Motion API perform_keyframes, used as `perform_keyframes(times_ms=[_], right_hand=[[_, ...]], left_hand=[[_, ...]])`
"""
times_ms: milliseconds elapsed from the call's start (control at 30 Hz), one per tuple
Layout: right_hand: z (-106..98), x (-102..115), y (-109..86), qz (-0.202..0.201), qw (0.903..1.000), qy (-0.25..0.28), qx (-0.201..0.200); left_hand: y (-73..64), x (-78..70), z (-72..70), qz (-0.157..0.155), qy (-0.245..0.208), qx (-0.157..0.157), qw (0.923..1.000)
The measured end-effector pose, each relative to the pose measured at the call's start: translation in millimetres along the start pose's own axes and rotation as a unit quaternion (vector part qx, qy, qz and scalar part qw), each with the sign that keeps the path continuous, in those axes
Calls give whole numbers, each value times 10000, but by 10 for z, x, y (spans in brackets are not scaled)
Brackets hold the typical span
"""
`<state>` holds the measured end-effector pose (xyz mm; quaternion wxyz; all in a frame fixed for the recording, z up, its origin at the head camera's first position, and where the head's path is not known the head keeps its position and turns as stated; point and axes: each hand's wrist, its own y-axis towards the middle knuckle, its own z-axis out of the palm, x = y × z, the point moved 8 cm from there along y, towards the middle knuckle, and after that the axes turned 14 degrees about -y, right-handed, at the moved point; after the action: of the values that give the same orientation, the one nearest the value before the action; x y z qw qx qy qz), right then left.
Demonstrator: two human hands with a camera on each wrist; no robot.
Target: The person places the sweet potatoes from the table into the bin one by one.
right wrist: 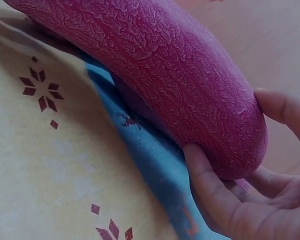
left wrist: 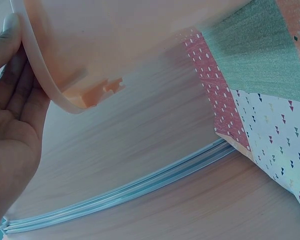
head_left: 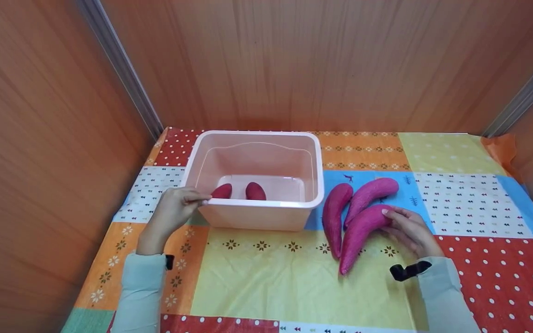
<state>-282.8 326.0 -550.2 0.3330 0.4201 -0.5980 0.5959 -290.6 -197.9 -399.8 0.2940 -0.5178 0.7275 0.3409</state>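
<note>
At the front left corner of a pale pink plastic tub (head_left: 248, 215), my left hand (head_left: 172, 210) pinches the rim; the left wrist view shows fingers behind the tub's rim (left wrist: 37, 65). Two dark red rounded ends (head_left: 255, 191) show inside, their lower parts hidden by the front wall. My right hand (head_left: 410, 231) grips the thick upper end of a long, curved pink vegetable (head_left: 361, 236), like a sweet potato, between thumb and fingers. Its wrinkled skin (right wrist: 190, 80) fills much of the right wrist view. Two similar ones, a darker (head_left: 334, 212) and a lighter (head_left: 370, 194), lie just behind it.
A patchwork-print cloth (head_left: 257, 277) covers the table. Wood-grain panels (head_left: 317, 64) enclose the back and both sides, with metal strips (head_left: 127, 64) at the corners. Black straps are on both wrists, the right one (head_left: 405, 270) with a loose end.
</note>
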Motion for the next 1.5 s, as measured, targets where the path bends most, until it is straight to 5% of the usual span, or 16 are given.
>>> perform_keyframes(times_ms=[300,767,1000,1500], right_hand=[[27,160,18,-370,9993,67,-48],[167,448,-40,-388,9990,154,182],[217,603,-60,-343,9988,-254,222],[300,984,-77,-774,9960,-255,375]], left_hand=[[-6,-20,-6,161,42,-81,9998],[0,-21,-6,137,82,-72,9998],[1,-1,1,52,2,-50,10000],[0,-13,-8,76,81,-90,9999]])
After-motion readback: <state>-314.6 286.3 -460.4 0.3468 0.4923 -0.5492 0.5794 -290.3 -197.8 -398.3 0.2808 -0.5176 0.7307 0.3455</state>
